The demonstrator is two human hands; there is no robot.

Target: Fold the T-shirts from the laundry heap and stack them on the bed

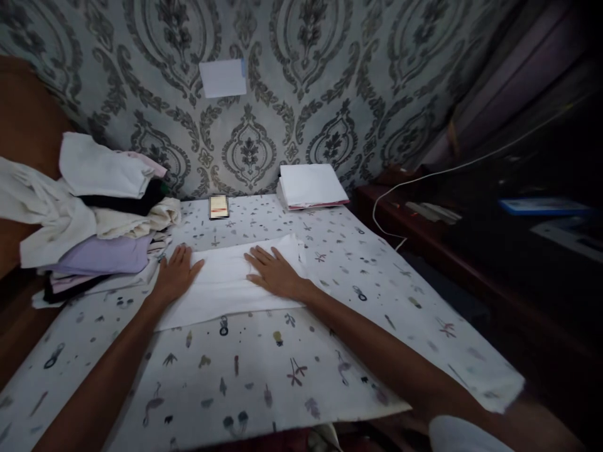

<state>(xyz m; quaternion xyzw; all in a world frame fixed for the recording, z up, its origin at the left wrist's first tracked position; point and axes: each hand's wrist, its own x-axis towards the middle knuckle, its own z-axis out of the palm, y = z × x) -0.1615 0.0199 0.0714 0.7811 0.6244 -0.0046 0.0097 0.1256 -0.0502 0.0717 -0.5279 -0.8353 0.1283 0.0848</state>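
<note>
A folded white cloth (217,282) lies flat across the middle of the patterned sheet (254,376). On its left end rests my left hand (178,273), palm down, with the fingers and thumb spread. My right hand (276,273) presses flat on the cloth's right part, its fingers also apart. Neither hand grips anything. Slight creases run along the cloth between the hands, and its right edge is a little uneven. What kind of garment or linen it is I cannot tell.
To the left rises a pile of clothes, with a lilac folded piece (106,254) and white ones (103,166). At the back are a phone-like device (218,207) and a white folded stack (313,183). A white cable (452,168) hangs over the dark furniture at right.
</note>
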